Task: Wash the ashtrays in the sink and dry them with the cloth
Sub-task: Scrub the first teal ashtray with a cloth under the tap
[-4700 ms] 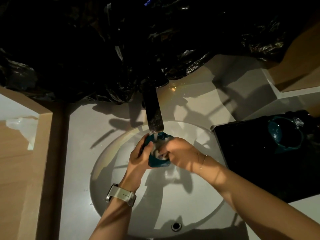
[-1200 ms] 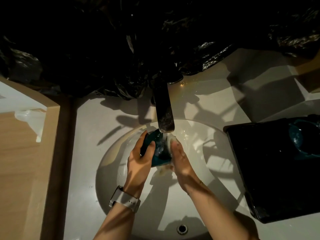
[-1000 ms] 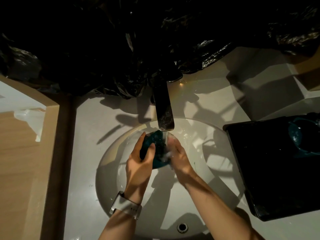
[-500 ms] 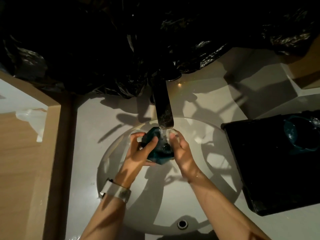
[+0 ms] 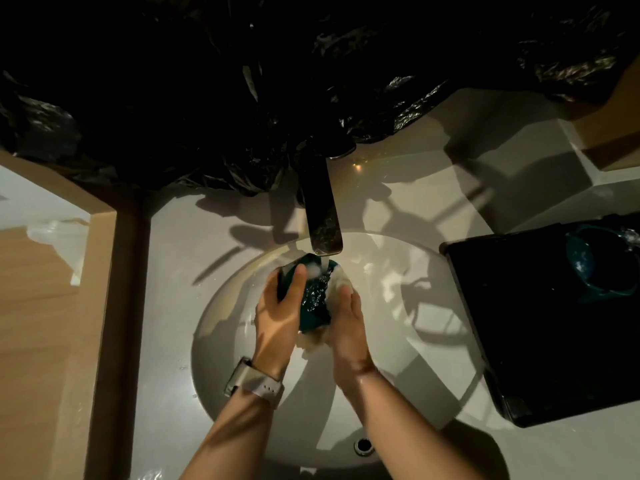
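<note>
A teal ashtray (image 5: 313, 299) is held tilted under the running tap (image 5: 322, 223), over the white sink basin (image 5: 415, 341). My left hand (image 5: 277, 317) grips its left side, thumb over the rim. My right hand (image 5: 346, 323) presses a pale, foamy cloth or sponge (image 5: 341, 282) against its right side; foam hangs below the ashtray. A second teal ashtray (image 5: 602, 265) sits on the black tray (image 5: 536, 323) at the right.
Black plastic sheeting (image 5: 242, 98) covers the wall behind the tap. A wooden ledge (image 5: 45, 306) runs along the left of the white counter (image 5: 166, 306). The overflow hole (image 5: 363, 445) is on the basin's near wall.
My left hand has shifted so its thumb lies over the ashtray's rim and its wrist has straightened. The ashtray has turned more upright under the water, with more foam on the right hand.
</note>
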`<state>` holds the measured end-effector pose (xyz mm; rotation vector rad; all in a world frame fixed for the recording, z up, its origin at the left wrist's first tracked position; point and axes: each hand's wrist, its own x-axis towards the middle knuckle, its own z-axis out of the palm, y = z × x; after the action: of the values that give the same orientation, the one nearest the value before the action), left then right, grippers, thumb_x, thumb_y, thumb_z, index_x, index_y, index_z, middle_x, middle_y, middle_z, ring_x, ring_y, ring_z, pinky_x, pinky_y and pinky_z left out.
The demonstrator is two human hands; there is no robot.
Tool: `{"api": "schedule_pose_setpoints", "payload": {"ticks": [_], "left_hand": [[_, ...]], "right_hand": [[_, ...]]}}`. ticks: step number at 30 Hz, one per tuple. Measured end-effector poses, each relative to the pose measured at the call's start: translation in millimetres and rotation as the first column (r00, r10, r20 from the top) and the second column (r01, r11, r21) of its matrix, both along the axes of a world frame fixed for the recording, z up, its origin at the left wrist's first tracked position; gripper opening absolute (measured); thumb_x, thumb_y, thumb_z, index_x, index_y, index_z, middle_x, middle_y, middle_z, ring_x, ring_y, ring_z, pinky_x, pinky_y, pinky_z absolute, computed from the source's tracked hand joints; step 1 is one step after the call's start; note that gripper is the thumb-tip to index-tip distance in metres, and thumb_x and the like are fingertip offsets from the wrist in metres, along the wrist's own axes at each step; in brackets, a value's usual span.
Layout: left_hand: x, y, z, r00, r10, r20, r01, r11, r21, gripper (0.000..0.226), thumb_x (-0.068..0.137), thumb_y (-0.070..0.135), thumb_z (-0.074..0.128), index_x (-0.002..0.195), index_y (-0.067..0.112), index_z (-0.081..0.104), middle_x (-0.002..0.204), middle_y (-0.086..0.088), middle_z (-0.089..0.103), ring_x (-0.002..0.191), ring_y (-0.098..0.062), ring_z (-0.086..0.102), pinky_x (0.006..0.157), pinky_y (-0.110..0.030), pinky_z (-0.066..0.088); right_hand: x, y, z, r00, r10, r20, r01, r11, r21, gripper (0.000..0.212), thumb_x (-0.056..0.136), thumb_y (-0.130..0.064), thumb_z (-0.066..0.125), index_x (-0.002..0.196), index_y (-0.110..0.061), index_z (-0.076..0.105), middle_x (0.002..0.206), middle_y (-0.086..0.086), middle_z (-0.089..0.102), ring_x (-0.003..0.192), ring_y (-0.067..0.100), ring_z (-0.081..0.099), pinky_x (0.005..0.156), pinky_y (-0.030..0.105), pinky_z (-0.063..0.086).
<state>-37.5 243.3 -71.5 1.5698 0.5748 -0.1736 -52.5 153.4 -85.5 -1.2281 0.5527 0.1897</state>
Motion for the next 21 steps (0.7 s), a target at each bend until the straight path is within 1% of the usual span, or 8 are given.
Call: {"api": "schedule_pose_setpoints", "payload": {"ticks": [3,7,10,12,14,17,19,21], "left_hand": [[-11,-10,3,0.99,0.125,0.068,-0.118,0.989,-0.087,0.033,0.093,0.044,0.063,0.119,0.025,0.064,0.112,0.006,0.073,0.107,-0.012,0.068,0.095,-0.037,0.054],[-6,-15,6,0.973,0.206,0.105,-0.195,0.975,-0.106,0.028,0.096,0.035,0.06,0.122,0.023,0.062,0.113,0.008,0.072,0.108,-0.009,0.067,0.098,-0.036,0.053],[-9,-18,6,0.966,0.238,0.104,-0.22,0.963,-0.157,0.026,0.096,0.033,0.061,0.12,0.023,0.064,0.112,0.006,0.073,0.108,-0.012,0.068,0.097,-0.036,0.052],[-15,-20,2,0.969,0.243,0.05,-0.235,0.963,-0.135,0.026,0.093,0.038,0.064,0.117,0.029,0.064,0.108,0.009,0.074,0.105,-0.012,0.069,0.094,-0.035,0.053],[-20,-15,-1,0.977,0.212,-0.024,-0.213,0.974,-0.08,0.03,0.088,0.043,0.07,0.115,0.032,0.06,0.103,0.008,0.074,0.101,-0.013,0.07,0.09,-0.036,0.056],[-17,0,2,0.994,0.062,-0.094,-0.073,0.99,-0.118,0.042,0.085,0.04,0.073,0.117,0.024,0.052,0.112,-0.004,0.068,0.102,-0.021,0.068,0.08,-0.043,0.061],[-8,7,4,0.993,-0.024,-0.116,0.0,0.98,-0.201,0.049,0.083,0.044,0.072,0.122,0.022,0.054,0.12,-0.003,0.064,0.107,-0.021,0.065,0.074,-0.048,0.062],[5,11,5,0.983,-0.059,-0.176,0.017,0.972,-0.232,0.057,0.074,0.059,0.074,0.12,0.027,0.063,0.12,-0.002,0.068,0.107,-0.024,0.067,0.077,-0.053,0.06]], "right_hand": [[18,-9,0,0.996,0.058,0.062,-0.053,0.996,-0.077,0.035,0.105,-0.03,0.028,0.115,-0.009,0.055,0.102,0.005,0.066,0.096,0.02,0.064,0.073,0.021,0.054],[3,5,0,0.999,0.023,0.036,-0.024,0.999,0.024,0.038,0.105,-0.029,0.029,0.139,-0.018,0.042,0.129,0.005,0.059,0.118,0.02,0.059,0.095,0.033,0.052],[-3,7,2,0.999,-0.04,-0.012,0.041,0.996,0.085,0.037,0.105,-0.027,0.032,0.139,-0.017,0.041,0.129,0.007,0.059,0.119,0.02,0.058,0.092,0.025,0.053],[6,-2,-2,0.999,-0.021,-0.036,0.022,1.0,0.018,0.033,0.103,-0.03,0.038,0.127,-0.013,0.052,0.119,0.012,0.065,0.112,0.026,0.062,0.09,0.033,0.055],[14,-13,-6,0.999,0.038,-0.011,-0.039,0.998,-0.045,0.032,0.102,-0.032,0.043,0.118,-0.01,0.058,0.112,0.013,0.068,0.108,0.027,0.064,0.089,0.035,0.055],[21,-27,-6,0.985,0.16,0.071,-0.147,0.977,-0.157,0.028,0.101,-0.029,0.044,0.111,-0.012,0.064,0.106,0.007,0.07,0.103,0.018,0.066,0.084,0.024,0.053],[28,-34,-1,0.962,0.259,0.085,-0.238,0.95,-0.203,0.025,0.102,-0.028,0.044,0.107,-0.017,0.066,0.101,0.001,0.071,0.098,0.011,0.067,0.081,0.02,0.052],[35,-38,3,0.935,0.344,0.084,-0.319,0.922,-0.222,0.026,0.102,-0.029,0.045,0.108,-0.015,0.066,0.103,0.006,0.071,0.099,0.015,0.067,0.084,0.024,0.054]]}}
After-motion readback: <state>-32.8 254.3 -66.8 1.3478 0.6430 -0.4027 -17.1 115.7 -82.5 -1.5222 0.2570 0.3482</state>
